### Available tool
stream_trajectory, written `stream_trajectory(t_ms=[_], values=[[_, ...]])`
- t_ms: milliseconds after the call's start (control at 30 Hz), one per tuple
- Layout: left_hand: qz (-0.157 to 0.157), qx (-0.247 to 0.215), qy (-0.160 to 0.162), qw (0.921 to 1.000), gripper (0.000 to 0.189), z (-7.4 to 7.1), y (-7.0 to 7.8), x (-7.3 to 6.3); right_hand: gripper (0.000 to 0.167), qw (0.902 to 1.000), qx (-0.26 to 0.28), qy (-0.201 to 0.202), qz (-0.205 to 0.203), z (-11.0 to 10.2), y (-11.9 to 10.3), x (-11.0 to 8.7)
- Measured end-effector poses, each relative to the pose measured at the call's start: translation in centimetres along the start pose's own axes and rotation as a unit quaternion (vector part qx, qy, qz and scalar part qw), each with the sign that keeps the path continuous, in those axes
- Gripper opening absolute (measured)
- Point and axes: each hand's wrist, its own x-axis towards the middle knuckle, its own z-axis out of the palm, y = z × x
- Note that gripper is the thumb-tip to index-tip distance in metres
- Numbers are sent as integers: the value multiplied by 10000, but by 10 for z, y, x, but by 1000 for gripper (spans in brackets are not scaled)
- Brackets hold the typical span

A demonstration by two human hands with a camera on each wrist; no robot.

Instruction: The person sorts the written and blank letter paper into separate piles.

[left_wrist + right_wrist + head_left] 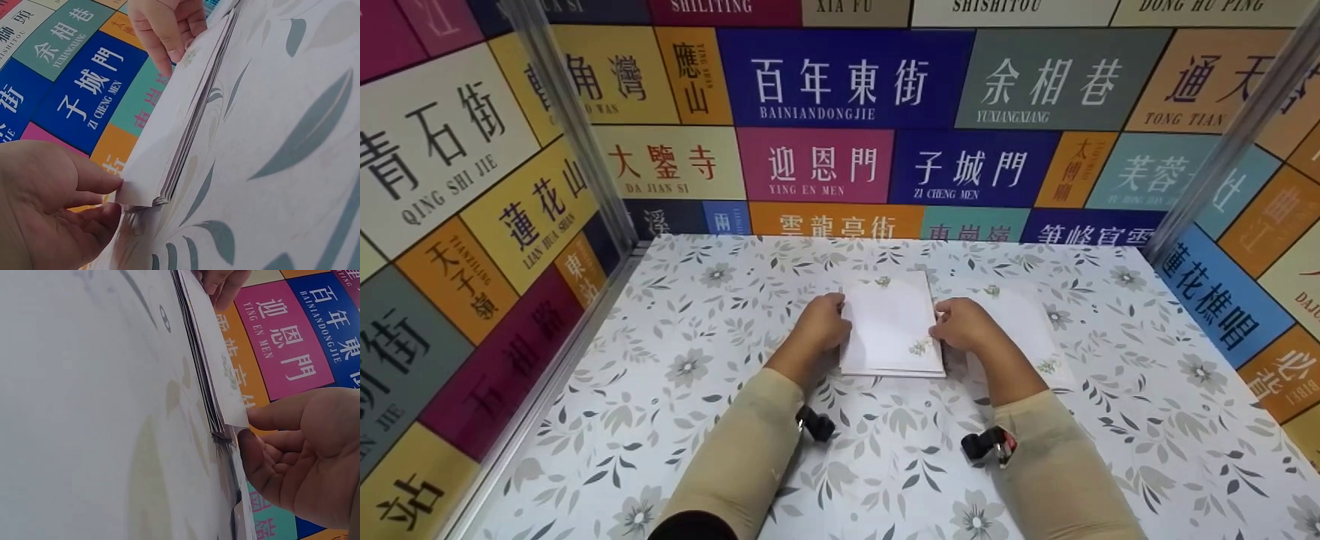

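A stack of white paper sheets [889, 322], printed with small floral sprigs at two corners, lies on the patterned table between the hands. My left hand [821, 321] holds its left edge, with thumb and fingertips at a corner of the stack [152, 146] in the left wrist view. At the opposite edge, my right hand [964, 322] pinches the side between thumb and forefinger, as the right wrist view shows. Several layers show along the stack's near edge [199, 354]. Partly behind the right hand and forearm lies another white sheet [1012, 322] with similar sprigs.
The table [690, 307] wears a white covering with grey leaves and flowers. Colourful panels with Chinese lettering [840, 79] stand behind it and along both sides. Metal posts rise at the back left [577, 112] and back right [1222, 135] corners.
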Motion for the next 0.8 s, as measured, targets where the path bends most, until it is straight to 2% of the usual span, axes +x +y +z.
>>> stream_trajectory(t_ms=[133,233,333,567,667,800], values=[[-232,-441,-49,9987,63,-2,-1,1,61,9996,269,-7,119,0,0,1],[-343,-548,-62,9979,62,-3,-2,3,60,9991,383,24,174,1,-1,2],[-280,-494,8,9984,59,-3,-4,3,60,9991,392,75,151,2,-1,2],[193,-287,277,9990,56,-3,-8,0,61,9995,272,94,152,1,-3,2],[226,-198,381,9988,57,-2,-5,-2,61,9993,306,171,103,0,-2,0],[131,-468,420,9979,60,2,1,-3,62,9990,360,260,20,-5,2,-1]])
